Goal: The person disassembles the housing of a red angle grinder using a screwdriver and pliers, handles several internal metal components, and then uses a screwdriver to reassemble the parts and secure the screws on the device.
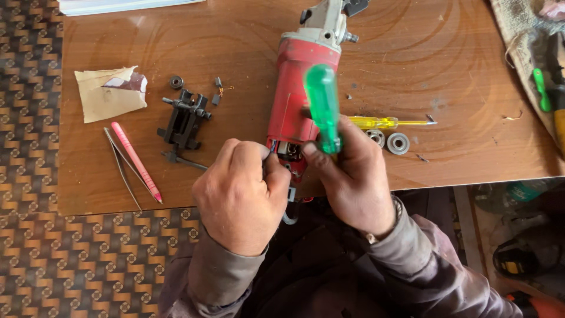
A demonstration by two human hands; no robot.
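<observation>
Closest in, the left hand (238,194) is curled into a closed fist at the near counter (459,76) edge, fingers pinching at the open rear end of the red angle grinder (297,94); what exactly it pinches is hidden behind the knuckles. Just beside it, the right hand (353,174) grips a green-handled screwdriver (322,106), handle standing up twd the camera, tip down in the grinder's rear opening & out of sight. Grinder lies lengthwise on the counter, rear end at the near edge betw. both hands, grey gear head at the far side. Right of the hands: yellow-handled screwdriver (385,122) lying flat, partly behind the green one, w/ two round metal rings (398,143) near it. Left of the grinder: black plastic part (185,123), then a pink pen (136,161) touching metal tweezers (120,162). Further back: small black bearing (176,82) and a torn piece of sandpaper (109,91). Far right edge: cloth (518,47) w/ another green-handled tool (541,88) on it.
</observation>
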